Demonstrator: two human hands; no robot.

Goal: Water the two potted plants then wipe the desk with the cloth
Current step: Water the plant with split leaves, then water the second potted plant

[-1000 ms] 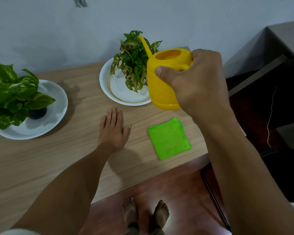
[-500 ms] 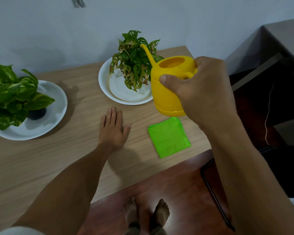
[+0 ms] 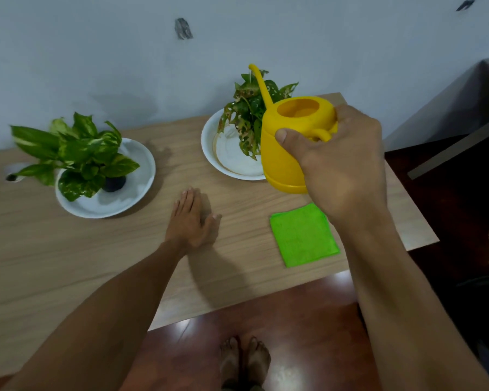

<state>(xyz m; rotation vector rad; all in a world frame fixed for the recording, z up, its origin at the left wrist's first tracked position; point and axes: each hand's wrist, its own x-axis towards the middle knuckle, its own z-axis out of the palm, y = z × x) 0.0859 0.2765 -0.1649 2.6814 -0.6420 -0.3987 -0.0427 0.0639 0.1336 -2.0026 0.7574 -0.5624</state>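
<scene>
My right hand [image 3: 342, 162] grips the handle of a yellow watering can [image 3: 285, 142], held in the air with its thin spout reaching up over the speckled plant [image 3: 250, 114]. That plant stands on a white plate [image 3: 226, 162] at the back of the wooden desk [image 3: 68, 249]. A second plant with broad green leaves [image 3: 76, 153] sits in a dark pot on another white plate [image 3: 141, 176] to the left. My left hand [image 3: 191, 221] lies flat and palm down on the desk between the plates. A folded green cloth [image 3: 304, 235] lies near the desk's front right corner, below the can.
A pale wall rises right behind the desk. A small dark hole with a white ring [image 3: 12, 176] marks the desk's far left. The desk's right edge borders a dark lower area and a grey surface [image 3: 463, 103]. My bare feet [image 3: 244, 362] stand on the reddish floor.
The view has shifted, so both plants and the desk now sit further right and lower in frame. The watering can has tipped back towards upright in my right hand. My left hand has stayed flat.
</scene>
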